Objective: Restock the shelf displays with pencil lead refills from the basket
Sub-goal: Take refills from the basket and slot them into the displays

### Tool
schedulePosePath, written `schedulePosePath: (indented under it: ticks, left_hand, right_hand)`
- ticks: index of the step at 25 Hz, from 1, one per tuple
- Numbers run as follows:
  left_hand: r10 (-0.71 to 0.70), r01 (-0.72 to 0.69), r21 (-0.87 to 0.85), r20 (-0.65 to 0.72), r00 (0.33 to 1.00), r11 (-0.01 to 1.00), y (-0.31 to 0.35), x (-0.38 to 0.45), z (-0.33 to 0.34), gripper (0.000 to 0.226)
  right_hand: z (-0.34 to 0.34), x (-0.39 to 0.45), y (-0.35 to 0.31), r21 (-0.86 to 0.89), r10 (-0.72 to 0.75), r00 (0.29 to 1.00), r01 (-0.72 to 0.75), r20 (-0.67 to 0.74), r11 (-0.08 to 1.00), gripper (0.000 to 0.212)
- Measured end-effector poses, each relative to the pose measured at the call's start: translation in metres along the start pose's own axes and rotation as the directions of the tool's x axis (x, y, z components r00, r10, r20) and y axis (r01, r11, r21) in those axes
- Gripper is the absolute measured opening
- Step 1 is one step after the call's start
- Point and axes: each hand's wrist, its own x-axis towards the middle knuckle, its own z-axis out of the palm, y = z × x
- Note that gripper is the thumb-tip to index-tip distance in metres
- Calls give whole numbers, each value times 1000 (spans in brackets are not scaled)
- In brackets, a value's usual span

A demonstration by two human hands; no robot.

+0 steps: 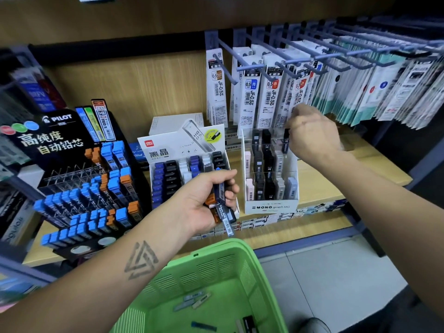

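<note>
My left hand (208, 200) grips a bundle of lead refill cases (221, 205), dark, blue and orange, in front of the white Deli display (185, 150). My right hand (311, 135) reaches over the back right of the white Mono display box (271, 206) and pinches a dark refill case (286, 140) at the box's top row. Below, the green basket (216, 260) holds several loose refill cases (192, 300). At the left, the black Pilot rack (55, 138) carries blue and orange refills.
Pen refill packs (271, 92) hang from grey pegs above the Mono box, close over my right hand. The wooden shelf (319, 188) runs right of the box. Flat boxes line the lower shelf edge. Grey floor tiles (324, 284) lie right of the basket.
</note>
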Motion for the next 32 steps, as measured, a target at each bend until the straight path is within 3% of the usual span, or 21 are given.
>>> schedulePosePath:
  ticks: [2, 4, 5, 6, 7, 8, 11, 15, 17, 23, 27, 29, 32]
  left_hand:
    - [2, -2, -8, -2, 1000, 1000, 2, -3, 0, 21]
    - [17, -17, -25, -8, 1000, 1000, 4, -6, 0, 23]
    - [33, -33, -36, -13, 999, 999, 6, -7, 0, 25]
    - [55, -56, -51, -24, 998, 997, 8, -8, 0, 26]
    - [81, -84, -70, -39, 996, 994, 10, -9, -1, 26]
    - [105, -110, -87, -56, 993, 990, 12, -9, -2, 26]
    - [129, -146, -148, -117, 985, 978, 20, -8, -9, 32]
    - [175, -211, -218, -172, 969, 953, 28, -8, -20, 33]
    - [196, -232, -225, -173, 965, 946, 29, -10, -21, 34]
    - [228, -239, -94, -111, 967, 967, 21, -10, -21, 31]
    - [243, -247, -21, -106, 964, 969, 19, -3, -25, 25]
    - [266, -267, 7, -107, 958, 964, 18, -3, -25, 33]
    - [276, -276, 18, -22, 961, 961, 17, -6, -24, 56]
  right_hand:
    - [-11, -3, -14, 103, -15, 1000, 14, 10, 995, 27]
    - [-29, -9, -38, 489, -6, 994, -48, 109, 871, 19]
    - [-40, -16, -52, 708, -20, 962, -185, 271, 681, 13]
    - [-52, -23, -66, 817, -98, 891, -356, 443, 454, 11]
    - [-61, -31, -78, 817, -208, 803, -489, 558, 305, 18]
    - [-66, -36, -86, 795, -309, 733, -549, 606, 257, 28]
    - [-74, -49, -105, 780, -484, 614, -537, 623, 322, 47]
    - [-77, -55, -118, 765, -585, 509, -530, 632, 366, 42]
    - [-77, -57, -124, 771, -576, 529, -541, 623, 338, 35]
    - [-69, -51, -130, 805, -443, 681, -556, 583, 207, 27]
    - [-71, -53, -130, 839, -472, 695, -474, 543, 267, 27]
    - [-73, -49, -127, 852, -428, 738, -424, 522, 307, 34]
    - [-73, -42, -122, 859, -342, 790, -443, 509, 256, 48]
